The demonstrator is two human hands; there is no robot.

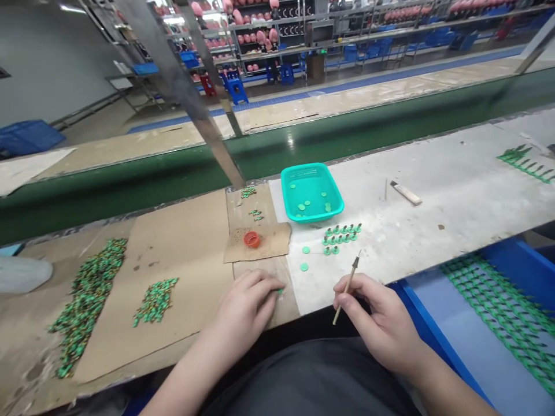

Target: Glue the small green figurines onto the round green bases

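My right hand (377, 318) is closed round the thin handle of a small paintbrush (347, 290), its dark tip pointing up and away from me. My left hand (251, 300) rests at the cardboard's edge, fingers curled together, with a small green piece (280, 291) at the fingertips, mostly hidden. Beyond my hands, two flat green discs (306, 250) lie on the white surface. Beside them stand rows of green discs with small dark-tipped pieces upright on them (341, 237). A small orange-red cup (251, 239) sits on a cardboard scrap.
A turquoise basket (312, 217) holds several green discs. Green-and-gold pieces form a large pile (93, 294) and a smaller one (155, 301) on the left. A flat brush (406, 193) lies at the right. Below the table edge, a blue tray (451, 341) holds rows of green pieces.
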